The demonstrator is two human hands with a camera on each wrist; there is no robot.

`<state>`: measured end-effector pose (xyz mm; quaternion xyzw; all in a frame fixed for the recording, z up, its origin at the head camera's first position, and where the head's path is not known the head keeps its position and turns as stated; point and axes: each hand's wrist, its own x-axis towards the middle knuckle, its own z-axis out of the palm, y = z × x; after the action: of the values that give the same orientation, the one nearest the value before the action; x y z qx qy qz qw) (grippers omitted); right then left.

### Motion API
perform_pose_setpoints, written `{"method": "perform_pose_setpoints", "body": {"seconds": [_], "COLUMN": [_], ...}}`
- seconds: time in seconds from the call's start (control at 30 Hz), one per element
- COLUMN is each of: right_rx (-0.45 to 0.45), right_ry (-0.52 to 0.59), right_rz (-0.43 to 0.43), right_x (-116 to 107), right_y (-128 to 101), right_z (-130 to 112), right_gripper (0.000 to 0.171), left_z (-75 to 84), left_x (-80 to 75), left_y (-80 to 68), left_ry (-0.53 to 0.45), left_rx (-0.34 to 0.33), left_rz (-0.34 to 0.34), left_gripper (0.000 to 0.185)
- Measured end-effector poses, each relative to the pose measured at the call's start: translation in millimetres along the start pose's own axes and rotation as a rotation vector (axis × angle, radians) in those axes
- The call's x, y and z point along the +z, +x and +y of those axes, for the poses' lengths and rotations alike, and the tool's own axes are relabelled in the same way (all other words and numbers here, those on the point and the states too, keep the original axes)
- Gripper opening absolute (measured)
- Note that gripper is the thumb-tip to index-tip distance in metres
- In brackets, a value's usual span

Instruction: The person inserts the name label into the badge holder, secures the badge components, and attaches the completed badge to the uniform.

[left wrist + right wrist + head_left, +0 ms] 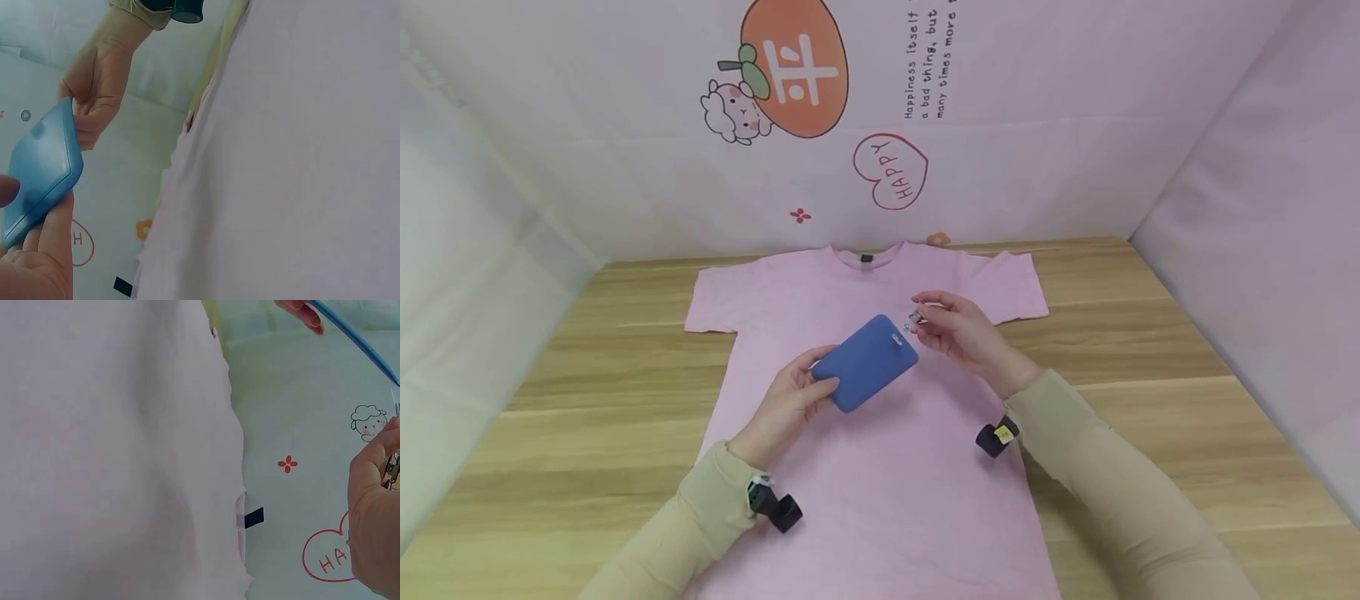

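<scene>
My left hand [790, 398] holds a flat blue badge holder [867, 365] by its lower left end, thumb on top and fingers beneath. The holder is tilted above a pink T-shirt [880, 483], and a small slot shows near its upper right end. Just past that end, my right hand [958, 337] pinches a small metal badge clip [913, 320] between thumb and fingers. In the right wrist view, metal parts of the clip [392, 469] show beside the right hand [375, 506]. The left wrist view shows the holder [44, 162] edge-on, between thumb and fingers.
The T-shirt lies spread on a wood-grain table [1150, 375], collar at the far side with a black neck label [867, 258]. A white printed cloth [1022, 150] hangs behind the table, with cloth walls at both sides. Small black cameras [775, 504] sit on both wrists.
</scene>
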<state>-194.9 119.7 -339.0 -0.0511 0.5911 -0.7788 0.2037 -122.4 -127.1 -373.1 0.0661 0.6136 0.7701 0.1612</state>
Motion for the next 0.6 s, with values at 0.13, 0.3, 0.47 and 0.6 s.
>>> {"method": "perform_pose_setpoints", "body": {"seconds": [0.13,0.3,0.47,0.6], "right_rx": [-0.027,-0.049,-0.080,-0.093], "right_ry": [-0.023,-0.140,-0.236,-0.259], "right_rz": [-0.044,-0.067,-0.070,-0.083], "right_x": [5.5,9.6,12.3,15.2], "right_y": [-1.1,-2.6,-4.8,-6.8], "right_z": [-5.4,-11.7,-17.9,-19.2], "right_gripper": [0.017,0.019,0.019,0.018], "left_z": [-0.6,1.2,8.5,12.9], "left_x": [-2.6,-4.1,1.3,10.1], "left_y": [1.3,6.1,11.5,13.8], "left_ry": [0.066,0.184,0.292,0.406], "left_rx": [0.006,0.067,0.180,0.263], "left_rz": [0.014,0.018,0.056,0.061], "left_gripper": [0.054,0.055,0.057,0.060]}}
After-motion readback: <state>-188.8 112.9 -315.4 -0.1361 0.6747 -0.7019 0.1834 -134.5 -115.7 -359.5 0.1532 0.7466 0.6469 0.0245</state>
